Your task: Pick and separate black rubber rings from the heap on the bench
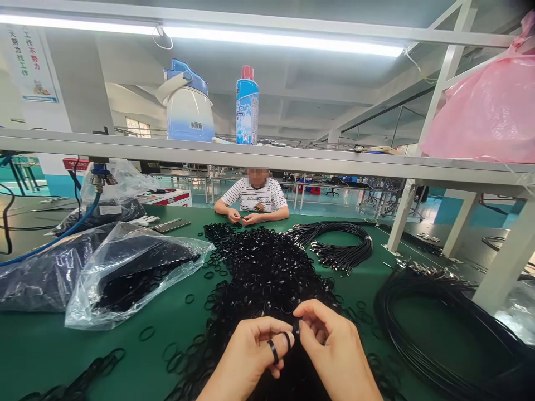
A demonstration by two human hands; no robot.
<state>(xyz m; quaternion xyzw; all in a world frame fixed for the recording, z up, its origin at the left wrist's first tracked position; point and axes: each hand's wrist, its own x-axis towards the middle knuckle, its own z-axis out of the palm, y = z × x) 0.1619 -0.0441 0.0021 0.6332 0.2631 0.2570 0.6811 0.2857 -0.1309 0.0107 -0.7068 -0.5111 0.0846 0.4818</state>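
Observation:
A large heap of thin black rings (271,262) spreads over the green table in front of me. Just above its near end, my left hand (251,351) is closed, with a black ring (273,351) looped around one of its digits and another black band at its fingertips. Close beside it, my right hand (334,345) pinches a black ring (296,327) between thumb and forefinger. The fingertips of both hands nearly meet there. Some of my fingers are curled out of sight.
Clear plastic bags of black rings (137,273) lie left. Coiled black cables (388,312) sit right, with another cable coil (351,245) farther back. A co-worker (263,197) sits opposite. Overhead, a shelf (292,156) carries a jug (190,111) and a spray can (247,108).

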